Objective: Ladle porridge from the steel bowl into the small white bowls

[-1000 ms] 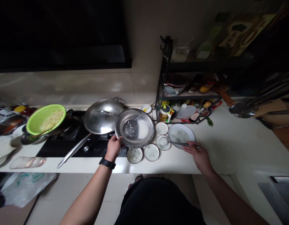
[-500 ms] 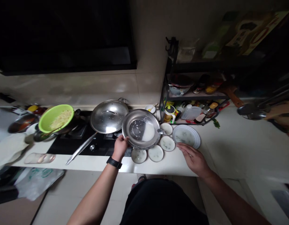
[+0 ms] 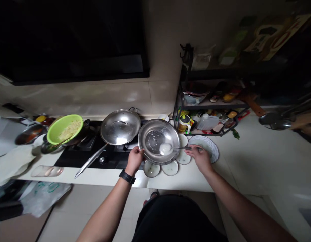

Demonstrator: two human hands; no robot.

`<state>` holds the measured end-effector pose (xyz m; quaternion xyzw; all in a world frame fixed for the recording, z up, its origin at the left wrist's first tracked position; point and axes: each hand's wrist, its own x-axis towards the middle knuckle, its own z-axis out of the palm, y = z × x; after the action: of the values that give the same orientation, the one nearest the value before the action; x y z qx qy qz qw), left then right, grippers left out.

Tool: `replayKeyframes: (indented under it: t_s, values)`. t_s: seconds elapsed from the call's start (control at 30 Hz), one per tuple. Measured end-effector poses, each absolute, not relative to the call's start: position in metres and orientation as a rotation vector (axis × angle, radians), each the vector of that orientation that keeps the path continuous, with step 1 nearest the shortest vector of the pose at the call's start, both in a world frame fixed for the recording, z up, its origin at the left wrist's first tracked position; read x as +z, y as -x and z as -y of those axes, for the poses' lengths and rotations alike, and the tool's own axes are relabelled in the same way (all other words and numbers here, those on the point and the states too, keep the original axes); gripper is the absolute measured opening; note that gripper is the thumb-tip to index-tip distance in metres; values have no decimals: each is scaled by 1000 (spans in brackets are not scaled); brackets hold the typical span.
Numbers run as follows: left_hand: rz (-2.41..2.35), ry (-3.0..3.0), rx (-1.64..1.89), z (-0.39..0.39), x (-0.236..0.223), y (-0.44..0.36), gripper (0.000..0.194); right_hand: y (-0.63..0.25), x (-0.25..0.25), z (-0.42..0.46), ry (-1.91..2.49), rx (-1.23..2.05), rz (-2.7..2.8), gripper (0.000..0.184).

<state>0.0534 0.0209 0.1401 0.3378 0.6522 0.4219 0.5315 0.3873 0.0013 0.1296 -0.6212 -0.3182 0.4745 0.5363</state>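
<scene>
My left hand [image 3: 135, 158] is closed on the rim of a round metal basin [image 3: 147, 134] and holds it above the small dishes. Some white liquid [image 3: 165, 147] lies at the basin's lower right, with white drops over its bottom. In my right hand [image 3: 200, 157] is the handle of a metal spoon [image 3: 182, 148]; its bowl end is inside the basin at the white liquid. Below the basin sit small dishes of pale liquid with green bits, among them a front left dish [image 3: 151, 169] and a front right dish [image 3: 170, 168]. A ridged plate [image 3: 214, 148] is partly behind my right hand.
A lidded pan [image 3: 120, 129] stands on the black stove [image 3: 77, 158], its long handle reaching over the counter's front edge. A green bowl [image 3: 53, 131] of pale shreds and a clear glass lying on its side [image 3: 46, 171] are left. A seasoning rack [image 3: 213, 106] stands behind the plate.
My right hand has closed on the spoon's handle and moved left, bringing the spoon's bowl into the white liquid. The white liquid now covers a smaller patch. The left hand still holds the basin.
</scene>
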Motion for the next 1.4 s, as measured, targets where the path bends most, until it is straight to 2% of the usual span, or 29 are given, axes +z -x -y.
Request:
replayKeyframes:
  t_s: [0.23, 0.5, 0.73, 0.93, 1.13, 1.23, 1.4]
  values:
    - [-1585, -792, 1021, -20, 123, -42, 42, -404, 132, 11, 1398, 1196, 524, 46]
    - [-1647, -752, 1023, -21, 106, -32, 41, -445, 142, 1, 1418, 1012, 557, 47]
    - [-1665, -711, 1030, -19, 107, -32, 37, -454, 121, -21, 1509, 902, 592, 47]
    - [-1685, -742, 1017, -19, 110, -32, 36, -450, 109, -18, 1640, 733, 988, 47]
    - [-1687, -759, 1015, -20, 109, -32, 38, -451, 126, 1, 1499, 451, 1727, 33]
    - [-1686, -785, 1006, -21, 111, -33, 39, -437, 141, 8, 1431, 474, 1716, 30]
    - [-1637, -811, 1009, -21, 117, -38, 41, -399, 159, 7, 1399, 717, 1602, 29]
